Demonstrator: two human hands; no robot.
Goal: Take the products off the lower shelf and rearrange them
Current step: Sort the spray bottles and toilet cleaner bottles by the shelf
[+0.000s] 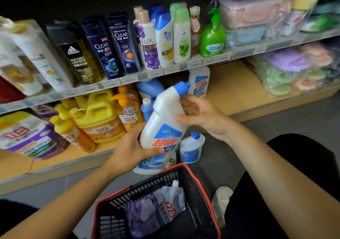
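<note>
A white toilet-cleaner bottle (165,117) with a blue angled cap and red lettering is held tilted in front of the lower shelf (237,91). My left hand (134,146) grips its base. My right hand (200,115) rests against its upper right side, thumb on the body and fingers curled behind the neck. A matching bottle (199,81) stands upright on the lower shelf behind. Another white bottle (191,149) with a blue cap stands on the floor just below, beside a bottle (154,163) partly hidden by my left hand.
A black basket with an orange rim (191,174) sits on the floor below my hands, holding a refill pouch (158,209). Yellow detergent jugs (99,117) and blue bottles (150,89) fill the lower shelf's left. Shampoo bottles (117,45) line the upper shelf. Bagged plastic goods (294,69) lie right.
</note>
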